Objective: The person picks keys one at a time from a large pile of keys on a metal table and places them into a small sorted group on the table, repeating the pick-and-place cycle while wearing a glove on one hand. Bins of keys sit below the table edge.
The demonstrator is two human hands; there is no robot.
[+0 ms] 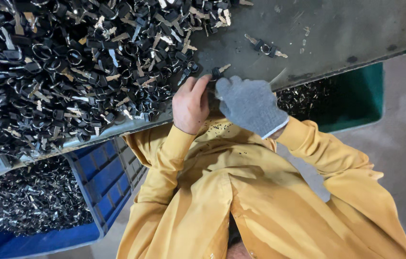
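Note:
My bare left hand (191,103) and my right hand (251,103), in a grey knit glove, meet at the near edge of a dark metal table (327,29). Between their fingertips they pinch a small key with a black head (216,72). A big heap of similar black-headed keys with metal rings (68,67) covers the table's left part, right up against my left hand. A joined pair of keys (265,48) lies alone on the bare metal beyond my right hand.
Under the table edge on the left stands a blue crate (102,187) holding several shiny metal pieces (25,199). On the right sits a green bin (356,96) with more small parts. My yellow sleeves and shirt fill the lower middle; grey floor lies at the right.

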